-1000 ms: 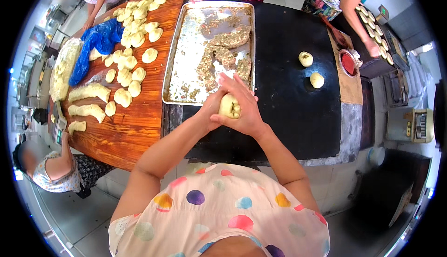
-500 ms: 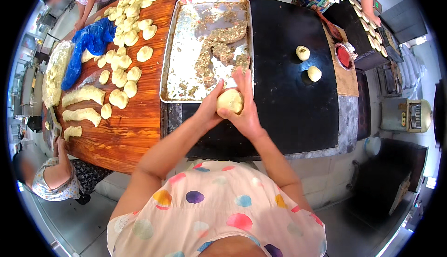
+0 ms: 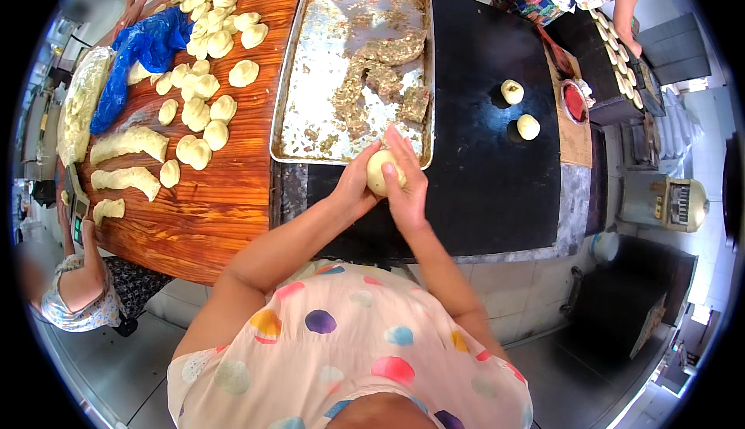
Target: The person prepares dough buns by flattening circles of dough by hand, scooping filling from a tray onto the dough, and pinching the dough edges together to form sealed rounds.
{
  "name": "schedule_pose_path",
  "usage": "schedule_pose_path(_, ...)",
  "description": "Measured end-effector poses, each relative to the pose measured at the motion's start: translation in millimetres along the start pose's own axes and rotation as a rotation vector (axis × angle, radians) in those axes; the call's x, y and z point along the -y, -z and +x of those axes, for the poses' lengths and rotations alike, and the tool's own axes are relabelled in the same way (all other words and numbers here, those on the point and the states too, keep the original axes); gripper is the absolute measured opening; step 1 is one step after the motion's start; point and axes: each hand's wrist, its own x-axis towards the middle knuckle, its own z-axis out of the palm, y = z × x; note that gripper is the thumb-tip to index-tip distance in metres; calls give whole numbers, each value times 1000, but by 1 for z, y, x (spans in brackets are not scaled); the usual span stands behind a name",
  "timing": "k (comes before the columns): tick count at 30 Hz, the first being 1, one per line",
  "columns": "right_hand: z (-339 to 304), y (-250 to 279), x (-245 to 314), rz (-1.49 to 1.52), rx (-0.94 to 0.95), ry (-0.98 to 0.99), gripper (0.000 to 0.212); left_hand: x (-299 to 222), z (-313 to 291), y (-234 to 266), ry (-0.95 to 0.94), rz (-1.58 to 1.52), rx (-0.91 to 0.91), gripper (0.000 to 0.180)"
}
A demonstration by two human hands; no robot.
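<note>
A smooth, pale dough ball point(image 3: 382, 171) is cupped between my two hands just in front of the near edge of a metal tray point(image 3: 310, 79). My left hand point(image 3: 357, 184) wraps around its left side. My right hand point(image 3: 408, 192) presses against the other side, thumb over the ball and fingers pointing away from me. In the tray lies a brownish, chopped filling point(image 3: 392, 48), heaped mostly toward the right, with crumbs scattered around. To the right, two filled dough balls rest on the black tabletop point(image 3: 481, 180): one with filling showing on top point(image 3: 511, 91), one smooth point(image 3: 528, 127).
Several flattened dough pieces point(image 3: 244, 72) and dough strips point(image 3: 128, 143) cover the wooden table point(image 3: 240, 196) at left, beside a blue plastic sheet point(image 3: 143, 64). A bowl of red stuff point(image 3: 574, 101) stands on a board at right. Co-workers stand around the tables.
My hands have shifted around the dough ball, the right thumb now lying more upright over it. The ball remains held. The whole view has shifted slightly.
</note>
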Motion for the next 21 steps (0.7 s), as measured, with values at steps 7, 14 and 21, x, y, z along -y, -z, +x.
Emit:
schedule_pose_path(7, 9, 11, -2, 233, -111, -313, 39, -7, 0, -21, 12, 405, -9, 50)
schedule_pose_path(14, 17, 21, -25, 446, -259, -609, 45, -16, -16, -10, -950, 1327, 95, 20)
schedule_pose_path(21, 25, 33, -26, 399, -179, -572, 38, -19, -3, -17, -1207, 1626, 173, 15)
